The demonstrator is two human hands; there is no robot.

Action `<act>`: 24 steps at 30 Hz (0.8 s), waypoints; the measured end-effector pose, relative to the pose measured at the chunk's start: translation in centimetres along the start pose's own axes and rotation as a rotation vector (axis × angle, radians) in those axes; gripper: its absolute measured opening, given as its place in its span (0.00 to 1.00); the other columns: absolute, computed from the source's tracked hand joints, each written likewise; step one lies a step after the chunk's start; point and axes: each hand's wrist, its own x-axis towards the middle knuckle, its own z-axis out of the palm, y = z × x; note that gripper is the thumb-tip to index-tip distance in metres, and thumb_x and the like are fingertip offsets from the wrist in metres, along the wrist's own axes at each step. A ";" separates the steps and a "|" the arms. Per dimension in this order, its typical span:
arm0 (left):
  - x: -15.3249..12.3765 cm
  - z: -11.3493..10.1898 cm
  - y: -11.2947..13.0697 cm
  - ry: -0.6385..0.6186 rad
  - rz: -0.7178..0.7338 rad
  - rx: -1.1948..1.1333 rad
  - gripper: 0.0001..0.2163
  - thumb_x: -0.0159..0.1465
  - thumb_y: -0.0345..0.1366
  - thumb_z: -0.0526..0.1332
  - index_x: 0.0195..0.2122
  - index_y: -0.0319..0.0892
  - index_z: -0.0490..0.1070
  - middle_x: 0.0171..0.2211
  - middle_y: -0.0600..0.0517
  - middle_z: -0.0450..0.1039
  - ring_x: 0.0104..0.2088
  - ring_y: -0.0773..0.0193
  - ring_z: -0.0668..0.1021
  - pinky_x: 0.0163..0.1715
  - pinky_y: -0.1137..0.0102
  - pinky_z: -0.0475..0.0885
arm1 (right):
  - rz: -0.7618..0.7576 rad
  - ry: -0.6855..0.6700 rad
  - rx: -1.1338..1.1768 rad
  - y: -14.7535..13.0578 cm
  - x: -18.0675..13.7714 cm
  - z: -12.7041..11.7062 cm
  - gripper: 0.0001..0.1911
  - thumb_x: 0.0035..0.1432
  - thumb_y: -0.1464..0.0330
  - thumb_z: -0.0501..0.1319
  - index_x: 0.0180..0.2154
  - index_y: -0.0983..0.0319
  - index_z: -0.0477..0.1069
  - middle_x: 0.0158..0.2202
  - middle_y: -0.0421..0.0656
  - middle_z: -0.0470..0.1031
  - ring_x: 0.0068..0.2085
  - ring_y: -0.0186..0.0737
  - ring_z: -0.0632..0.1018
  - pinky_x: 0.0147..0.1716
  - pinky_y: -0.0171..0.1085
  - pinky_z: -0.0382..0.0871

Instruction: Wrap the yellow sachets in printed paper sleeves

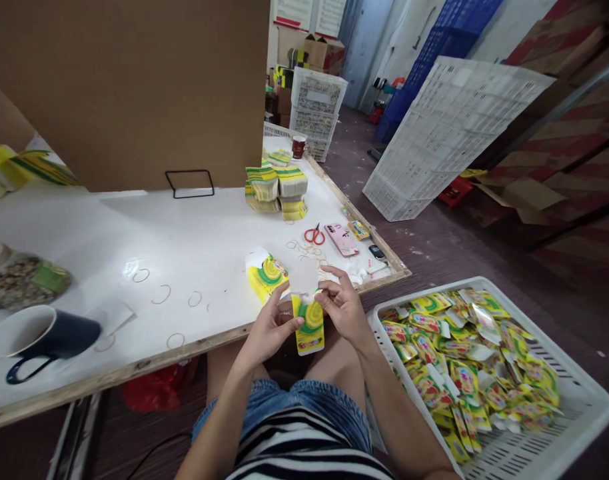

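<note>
Standing far left: navy mug (72,333) on the white table (184,230).
Nearby carton (269,272): lying on the table, just beyond the left hand (272,327).
Left hand: partly curled, thumb and fingers clamped on the held carton (309,323) at its left edge.
Bundles (291,181): stacked farther back on the table; I'd count them as work left.
Held carton: between both hands at the table's near edge, pale top panel up; partway, I'd judge.
Right hand (343,303): thumb and fingers pinching its upper right edge, index stretched out.
White crate (574,417): heaped with similar cartons (464,360), probably the done ones; too jumbled to tell if all are closed.
</note>
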 end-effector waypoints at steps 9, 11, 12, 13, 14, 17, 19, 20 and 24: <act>0.2 0.5 -0.3 0.118 0.024 0.222 0.22 0.59 0.37 0.64 0.54 0.43 0.64 0.45 0.45 0.76 0.35 0.60 0.81 0.35 0.68 0.76 | 0.108 -0.164 -0.211 -1.4 -0.3 -1.6 0.16 0.58 0.61 0.61 0.46 0.60 0.72 0.25 0.37 0.66 0.27 0.35 0.68 0.27 0.33 0.62; 0.2 0.7 -0.4 0.116 0.024 0.263 0.22 0.59 0.36 0.63 0.55 0.43 0.64 0.45 0.45 0.76 0.35 0.61 0.81 0.36 0.68 0.76 | 0.179 -0.174 -0.237 -1.3 -0.4 -1.3 0.20 0.55 0.64 0.62 0.49 0.61 0.67 0.23 0.33 0.63 0.23 0.32 0.66 0.24 0.32 0.59; 0.2 0.8 -0.4 0.107 0.023 0.276 0.22 0.59 0.35 0.63 0.55 0.43 0.64 0.44 0.46 0.76 0.34 0.61 0.81 0.36 0.67 0.77 | 0.186 -0.162 -0.277 -1.2 -0.4 -1.2 0.19 0.54 0.66 0.62 0.49 0.60 0.66 0.22 0.32 0.62 0.23 0.32 0.65 0.24 0.31 0.58; 0.2 0.8 -0.5 0.098 0.022 0.283 0.22 0.60 0.35 0.62 0.55 0.43 0.64 0.44 0.46 0.76 0.34 0.62 0.80 0.37 0.67 0.77 | 0.183 -0.145 -0.334 -1.1 -0.3 -1.0 0.18 0.54 0.67 0.61 0.48 0.60 0.65 0.21 0.31 0.62 0.23 0.32 0.66 0.24 0.31 0.58; 0.2 0.8 -0.6 0.090 0.023 0.286 0.22 0.60 0.34 0.62 0.56 0.42 0.64 0.43 0.46 0.76 0.34 0.62 0.80 0.38 0.66 0.77 | 0.174 -0.125 -0.401 -1.1 -0.2 -0.8 0.17 0.54 0.68 0.60 0.47 0.60 0.65 0.21 0.31 0.61 0.23 0.33 0.66 0.25 0.31 0.58; 0.3 0.7 -0.8 0.079 0.030 0.289 0.22 0.60 0.34 0.61 0.57 0.42 0.63 0.44 0.45 0.76 0.36 0.61 0.80 0.40 0.65 0.76 | 0.153 -0.074 -0.596 -1.3 -0.1 -0.1 0.16 0.52 0.69 0.60 0.45 0.59 0.66 0.19 0.31 0.61 0.23 0.34 0.68 0.26 0.32 0.59; 0.3 0.6 -1.0 0.082 0.039 0.284 0.23 0.60 0.35 0.62 0.57 0.43 0.63 0.45 0.45 0.76 0.38 0.60 0.80 0.41 0.65 0.76 | 0.151 -0.039 -0.685 -1.5 -0.1 0.3 0.16 0.52 0.69 0.60 0.45 0.59 0.66 0.19 0.31 0.63 0.23 0.35 0.69 0.26 0.32 0.59; 0.3 0.5 -1.0 0.087 0.040 0.277 0.23 0.60 0.35 0.62 0.57 0.43 0.63 0.45 0.45 0.76 0.39 0.59 0.80 0.41 0.65 0.76 | 0.147 -0.025 -0.713 -1.5 -0.1 0.5 0.16 0.52 0.69 0.60 0.45 0.59 0.66 0.19 0.32 0.63 0.23 0.36 0.69 0.26 0.32 0.59; 0.2 0.4 -0.8 0.116 0.028 0.212 0.23 0.59 0.36 0.64 0.56 0.42 0.64 0.46 0.44 0.76 0.40 0.58 0.81 0.40 0.65 0.77 | 0.067 -0.037 -0.669 -1.3 -0.4 0.6 0.14 0.54 0.68 0.60 0.45 0.59 0.67 0.20 0.33 0.63 0.22 0.36 0.68 0.26 0.33 0.60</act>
